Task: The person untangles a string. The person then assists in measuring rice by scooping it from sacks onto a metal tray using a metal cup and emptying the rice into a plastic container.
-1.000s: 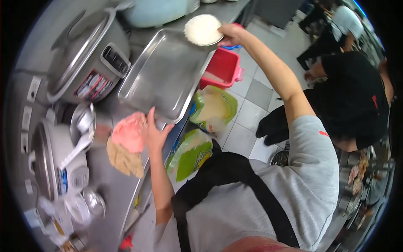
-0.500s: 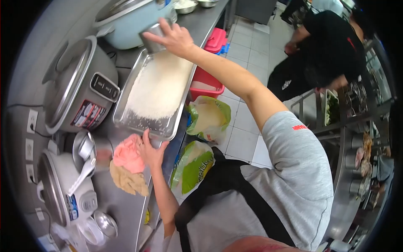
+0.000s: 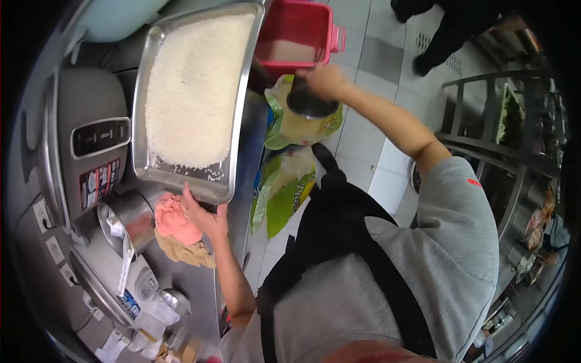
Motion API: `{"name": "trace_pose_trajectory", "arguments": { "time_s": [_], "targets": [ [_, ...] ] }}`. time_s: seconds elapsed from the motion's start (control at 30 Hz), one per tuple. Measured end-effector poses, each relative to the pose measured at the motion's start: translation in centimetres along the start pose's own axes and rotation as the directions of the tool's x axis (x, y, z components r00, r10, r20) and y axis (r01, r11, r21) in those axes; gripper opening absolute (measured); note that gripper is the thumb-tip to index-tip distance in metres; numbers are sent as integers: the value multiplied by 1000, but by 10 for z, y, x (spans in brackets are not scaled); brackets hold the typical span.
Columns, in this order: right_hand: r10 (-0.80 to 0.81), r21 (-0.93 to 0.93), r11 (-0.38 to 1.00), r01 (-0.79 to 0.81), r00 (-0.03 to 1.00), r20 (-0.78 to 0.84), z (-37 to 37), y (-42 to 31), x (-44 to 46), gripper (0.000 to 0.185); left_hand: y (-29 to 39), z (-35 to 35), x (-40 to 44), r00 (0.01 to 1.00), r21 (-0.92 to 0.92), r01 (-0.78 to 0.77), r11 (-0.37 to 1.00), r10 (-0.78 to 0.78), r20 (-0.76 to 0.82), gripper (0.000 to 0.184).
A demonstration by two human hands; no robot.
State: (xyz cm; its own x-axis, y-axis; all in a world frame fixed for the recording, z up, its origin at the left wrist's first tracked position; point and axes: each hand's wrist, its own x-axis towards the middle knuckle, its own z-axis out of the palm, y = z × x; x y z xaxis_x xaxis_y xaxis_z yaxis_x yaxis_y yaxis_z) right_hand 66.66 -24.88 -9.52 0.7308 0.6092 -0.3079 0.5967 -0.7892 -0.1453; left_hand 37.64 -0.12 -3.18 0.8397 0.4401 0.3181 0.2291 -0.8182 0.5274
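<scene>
A metal tray (image 3: 233,139) on the counter holds a broad layer of white rice (image 3: 190,91), with loose grains at its near end. My left hand (image 3: 207,221) rests against the tray's near rim, fingers stretched and thumb apart, beside a pink cloth (image 3: 175,218) and a tan cloth (image 3: 187,249). Off the counter's right side, my right hand (image 3: 327,83) is closed on the edge of a round metal cup (image 3: 311,107). The cup is over the mouth of an open rice bag (image 3: 281,130); its inside looks dark.
A pink-red bin (image 3: 331,36) with pale contents stands beyond the bag. A second green bag (image 3: 284,193) sits nearer me. Rice cookers (image 3: 97,100) and a metal pot (image 3: 136,215) line the left. Another person's legs (image 3: 451,36) show at the upper right.
My right hand has carried the metal cup from the tray's far end down to the rice bag. My left hand stays at the near rim. The view has shifted, and the other person has moved.
</scene>
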Motion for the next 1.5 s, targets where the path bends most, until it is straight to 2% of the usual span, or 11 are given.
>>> {"name": "trace_pose_trajectory", "arguments": {
  "time_s": [0.13,0.23,0.3,0.4,0.5,0.57,0.7,0.83,1.03,1.27,1.5],
  "targets": [
    [-71,29,997,65,966,250,151,-25,58,32,-8,5,-6,999,49,50,998,-49,-7,93],
    [163,-104,986,-131,885,436,232,-35,99,37,-6,6,-7,995,157,95,983,-92,-26,88],
    [-16,-171,985,11,999,-27,267,-27,118,33,-11,-1,0,1000,278,20,960,-19,-6,87],
    [-278,-244,949,200,897,-344,252,5,136,29,-22,-2,-6,999,379,-27,925,35,-14,86],
    [-217,-134,970,204,971,-95,290,18,158,30,-34,0,-9,997,384,-78,920,70,34,85],
    [-146,-45,988,151,986,84,319,14,157,30,-32,13,-15,992,152,-7,988,26,-127,99],
    [-100,115,991,65,938,333,342,21,142,32,-40,2,-14,995,214,-19,977,40,-94,100],
    [-122,271,962,-20,858,499,327,37,130,33,-48,-11,-17,982,376,-177,910,186,13,91],
    [-158,399,905,-147,755,637,278,50,125,36,-3,3,5,999,399,-26,916,32,-8,81],
    [-178,478,829,-292,671,720,194,64,100,39,-12,2,-8,985,-48,174,984,-173,10,95],
    [-147,709,469,-527,745,651,21,73,51,40,0,-8,2,996,98,80,992,-75,-47,93]
  ]
}}
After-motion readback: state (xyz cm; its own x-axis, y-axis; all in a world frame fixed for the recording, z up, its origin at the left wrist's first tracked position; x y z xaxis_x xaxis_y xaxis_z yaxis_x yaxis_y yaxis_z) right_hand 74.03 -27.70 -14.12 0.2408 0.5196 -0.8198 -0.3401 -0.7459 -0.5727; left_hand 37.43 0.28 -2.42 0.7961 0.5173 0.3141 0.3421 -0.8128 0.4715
